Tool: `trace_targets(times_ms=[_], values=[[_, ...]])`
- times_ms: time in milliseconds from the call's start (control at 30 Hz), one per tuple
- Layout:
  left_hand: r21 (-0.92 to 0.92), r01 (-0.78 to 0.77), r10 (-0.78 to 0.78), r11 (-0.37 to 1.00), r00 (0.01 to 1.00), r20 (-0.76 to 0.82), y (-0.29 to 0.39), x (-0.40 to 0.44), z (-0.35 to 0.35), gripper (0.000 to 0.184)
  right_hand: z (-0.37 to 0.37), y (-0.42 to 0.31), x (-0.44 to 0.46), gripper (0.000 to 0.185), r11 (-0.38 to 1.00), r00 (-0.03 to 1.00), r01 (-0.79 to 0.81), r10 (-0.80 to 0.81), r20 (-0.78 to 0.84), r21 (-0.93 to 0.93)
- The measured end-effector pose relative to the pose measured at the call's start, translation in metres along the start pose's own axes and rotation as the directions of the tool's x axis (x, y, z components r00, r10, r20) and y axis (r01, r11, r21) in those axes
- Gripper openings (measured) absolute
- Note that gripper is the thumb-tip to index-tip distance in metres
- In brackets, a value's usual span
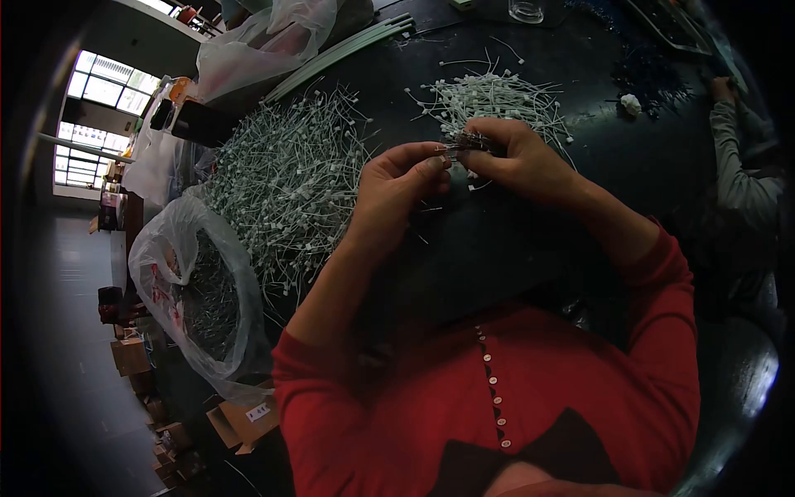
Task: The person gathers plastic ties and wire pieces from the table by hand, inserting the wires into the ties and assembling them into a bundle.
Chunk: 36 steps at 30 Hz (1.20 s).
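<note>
My left hand (397, 182) pinches something small between thumb and fingertips, too small to make out. Close beside it, my right hand (522, 161) is closed on a bunch of thin dark metal wires (476, 142), whose ends point toward my left fingertips. A small heap of thin white wire-like pieces with white block ends (497, 93) lies just beyond my hands. On the left spreads a much larger heap of similar pieces (286, 178).
Left of the big heap is an open clear plastic bag (240, 269) with thin dark pieces inside. Pale green strips (339, 54) and another plastic bag (265, 41) lie at the back. Dark blue tinsel (654, 87) is at right, near another person's sleeve (737, 157).
</note>
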<state>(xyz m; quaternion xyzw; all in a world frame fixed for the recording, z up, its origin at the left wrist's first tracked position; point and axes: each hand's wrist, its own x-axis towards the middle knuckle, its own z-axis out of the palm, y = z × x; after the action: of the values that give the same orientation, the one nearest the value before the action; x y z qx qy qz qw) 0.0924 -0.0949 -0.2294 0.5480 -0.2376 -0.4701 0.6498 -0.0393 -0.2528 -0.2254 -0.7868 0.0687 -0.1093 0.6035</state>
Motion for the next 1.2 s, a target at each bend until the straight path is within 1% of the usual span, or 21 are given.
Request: trace_targets(times_ms=[100,167,300,367,500,633,800,867,900,967,1000,1067,1133,1200], values=[[-0.008,0.014,-0.014,1.0,1.0,0.019,0.0007,-0.0007,0.0005,0.02,-0.0004,-0.0009,-0.0003,0.008,0.999,1.0,0.0,0.0,-0.018,-0.032],[-0.008,0.01,-0.01,1.0,1.0,0.018,0.0002,-0.0008,0.0007,0.02,-0.0005,-0.0009,-0.0002,0.009,0.996,0.999,0.046,-0.047,-0.006,-0.08],[-0.013,0.017,-0.016,1.0,1.0,0.019,0.0003,-0.0009,0.0007,0.021,-0.0015,-0.0015,-0.0004,0.01,0.996,1.0,0.016,-0.015,0.014,-0.089],[-0.026,0.026,-0.026,0.999,0.999,0.02,-0.0009,-0.0006,0.0,0.02,-0.0014,0.002,0.0005,0.012,0.985,0.996,0.084,-0.086,-0.01,-0.151],[-0.033,0.052,-0.051,0.998,0.998,0.025,-0.001,-0.0003,-0.0007,0.02,-0.002,-0.0013,-0.0004,0.011,0.985,0.996,0.085,-0.086,0.001,-0.147],[-0.044,0.069,-0.068,0.997,0.997,0.032,-0.0009,0.0002,0.0019,0.02,-0.0038,-0.006,-0.0009,0.013,0.993,0.996,0.082,-0.078,0.041,-0.09],[-0.148,0.12,-0.112,0.982,0.992,0.059,-0.0032,0.0019,0.001,0.02,-0.0046,-0.0042,-0.0009,0.015,0.996,0.996,0.071,-0.068,0.063,-0.055],[-0.169,0.137,-0.126,0.976,0.989,0.076,-0.0067,0.003,-0.0014,0.02,-0.0034,-0.0056,-0.0018,0.015,0.987,0.994,0.109,-0.105,0.038,-0.118],[-0.188,0.153,-0.138,0.97,0.986,0.091,-0.0079,0.0036,-0.0021,0.02,-0.0032,-0.0042,-0.0009,0.015,0.987,0.994,0.109,-0.106,0.036,-0.116],[-0.22,0.149,-0.129,0.964,0.986,0.102,-0.0088,0.0037,-0.0015,0.02,-0.0025,0.0003,0.0005,0.015,0.995,0.996,0.092,-0.092,0.005,-0.038],[-0.252,0.14,-0.115,0.957,0.987,0.112,-0.0087,0.0042,-0.0009,0.02,-0.0038,-0.0002,0.0002,0.015,0.995,0.996,0.092,-0.092,0.002,-0.037],[-0.251,0.14,-0.116,0.958,0.987,0.108,-0.0073,0.0033,0.0008,0.02,-0.0062,-0.0024,-0.0003,0.015,0.99,0.997,0.074,-0.069,0.04,-0.119],[-0.249,0.141,-0.119,0.958,0.988,0.101,-0.0063,0.0021,0.0014,0.02,-0.0049,-0.0013,0.0,0.016,0.99,0.996,0.085,-0.082,0.031,-0.11],[-0.21,0.134,-0.117,0.969,0.989,0.092,-0.0059,0.0014,0.0015,0.019,-0.0038,0.0005,-0.0002,0.016,0.99,0.995,0.095,-0.093,0.023,-0.1]])
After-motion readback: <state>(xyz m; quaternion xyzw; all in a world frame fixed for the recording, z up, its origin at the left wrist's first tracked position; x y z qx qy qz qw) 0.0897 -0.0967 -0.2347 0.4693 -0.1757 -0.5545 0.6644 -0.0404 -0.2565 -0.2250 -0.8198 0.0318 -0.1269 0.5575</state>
